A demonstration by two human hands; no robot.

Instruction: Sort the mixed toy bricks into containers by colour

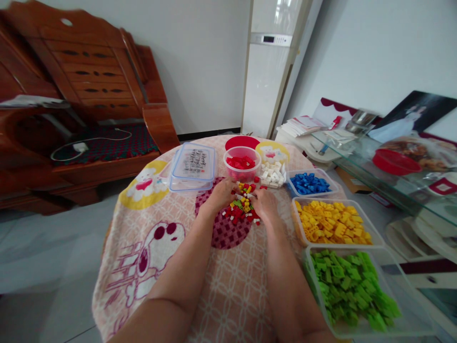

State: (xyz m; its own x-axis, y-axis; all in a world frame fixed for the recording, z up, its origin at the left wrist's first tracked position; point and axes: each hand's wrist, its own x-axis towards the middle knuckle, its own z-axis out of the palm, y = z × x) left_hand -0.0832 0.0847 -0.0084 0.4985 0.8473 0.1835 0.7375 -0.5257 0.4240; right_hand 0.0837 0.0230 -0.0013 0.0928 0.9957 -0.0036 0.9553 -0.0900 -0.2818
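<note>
A loose pile of mixed toy building bricks [244, 206], red, yellow, green and white, lies on the patterned cloth between my hands. My left hand [224, 194] is at the pile's left edge, its fingers bent inward and closed; whatever they pinch is too small to make out. On the opposite side, my right hand [264, 204] has its fingers curled at the bricks, close to a white piece, and its grip is partly hidden. Just beyond them stands a pink-tinted round tub [242, 172] holding red bricks [240, 163]. White bricks [273, 175] sit in a heap to its right.
Along the right edge stand clear boxes of blue bricks [309, 183], yellow bricks [332, 223] and green bricks [352, 286]. Stacked clear lids [193, 164] lie at the back left, and a red lid [235, 142] behind the tub. A glass shelf [371, 164] flanks the table.
</note>
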